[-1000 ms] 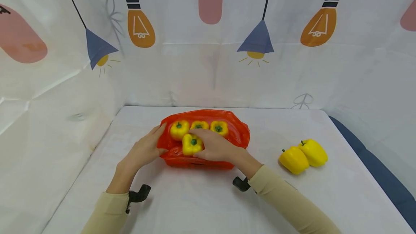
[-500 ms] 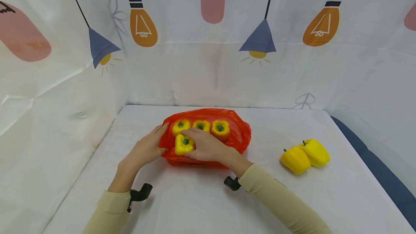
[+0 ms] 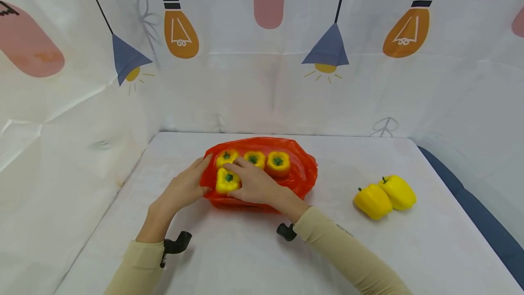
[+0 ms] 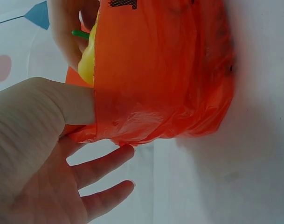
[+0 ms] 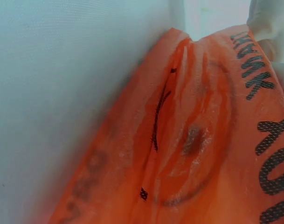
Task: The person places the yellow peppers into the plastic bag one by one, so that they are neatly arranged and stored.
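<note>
A red plastic bag (image 3: 304, 172) lies with its mouth spread open on the table. At its left rim, my left hand (image 3: 183, 187) holds the bag wall; in the left wrist view the thumb goes inside and the fingers stay outside. Inside the bag, my right hand (image 3: 261, 186) grips a yellow bell pepper (image 3: 225, 182) with a green stem, near the left side. Behind it sit three more yellow bell peppers in a row: left (image 3: 226, 155), middle (image 3: 255, 158) and right (image 3: 278, 164). Printed bag plastic (image 5: 202, 116) fills much of the right wrist view.
Two yellow bell peppers, a nearer one (image 3: 372, 201) and a farther one (image 3: 398, 192), lie touching on the white table (image 3: 229, 254) to the right of the bag. A white printed curtain (image 3: 241, 94) hangs behind the table.
My right hand has moved left inside the bag, carrying the gripped bell pepper towards the left side. My left hand keeps its place at the bag's rim.
</note>
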The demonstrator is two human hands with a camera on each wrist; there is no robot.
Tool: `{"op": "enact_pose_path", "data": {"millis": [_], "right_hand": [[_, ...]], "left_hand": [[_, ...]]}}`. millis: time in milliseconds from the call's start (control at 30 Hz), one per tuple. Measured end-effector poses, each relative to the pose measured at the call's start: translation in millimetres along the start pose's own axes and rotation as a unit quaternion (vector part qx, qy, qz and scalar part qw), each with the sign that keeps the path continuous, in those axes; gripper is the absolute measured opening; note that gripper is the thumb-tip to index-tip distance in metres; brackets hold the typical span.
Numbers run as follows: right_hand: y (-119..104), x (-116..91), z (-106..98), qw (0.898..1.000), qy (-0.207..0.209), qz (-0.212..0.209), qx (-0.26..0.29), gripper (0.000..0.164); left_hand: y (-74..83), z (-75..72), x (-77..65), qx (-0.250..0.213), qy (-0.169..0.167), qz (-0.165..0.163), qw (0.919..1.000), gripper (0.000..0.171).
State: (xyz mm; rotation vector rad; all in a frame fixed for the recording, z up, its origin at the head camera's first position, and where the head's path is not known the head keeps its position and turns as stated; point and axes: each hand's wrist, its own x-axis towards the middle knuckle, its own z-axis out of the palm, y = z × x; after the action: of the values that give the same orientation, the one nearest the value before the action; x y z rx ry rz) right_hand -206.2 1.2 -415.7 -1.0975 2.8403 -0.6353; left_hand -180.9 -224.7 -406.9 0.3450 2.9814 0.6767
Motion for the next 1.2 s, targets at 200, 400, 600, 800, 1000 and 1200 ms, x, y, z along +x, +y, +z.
{"op": "enact_pose_path", "data": {"millis": [200,400,600,800,1000,1200], "right_hand": [[2,1,5,1.000,0.005,0.004,-0.016,0.069],[2,1,6,1.000,0.002,0.021,-0.003,0.073],[3,0,6,0.999,0.004,0.037,-0.014,0.072],[6,-2,6,0.999,0.007,0.038,-0.021,0.071],[8,-8,1,0.999,-0.004,0.037,0.002,0.069],[14,-14,-6,1.000,0.000,0.021,0.008,0.065]], "left_hand": [[0.3,-0.7,-1.6,-0.001,0.001,0.001,1.0000,0.091],[-0.8,-0.9,-3.2,-0.001,0.006,0.002,1.0000,0.091],[-0.7,-0.6,-3.7,-0.009,0.003,-0.004,0.9999,0.090],[0.7,-0.6,-3.4,-0.012,-0.001,-0.004,0.9999,0.091],[0.2,0.5,-3.5,-0.011,0.000,-0.002,0.9999,0.090],[-0.1,1.3,-2.8,-0.008,-0.001,-0.006,0.9999,0.090]]}}
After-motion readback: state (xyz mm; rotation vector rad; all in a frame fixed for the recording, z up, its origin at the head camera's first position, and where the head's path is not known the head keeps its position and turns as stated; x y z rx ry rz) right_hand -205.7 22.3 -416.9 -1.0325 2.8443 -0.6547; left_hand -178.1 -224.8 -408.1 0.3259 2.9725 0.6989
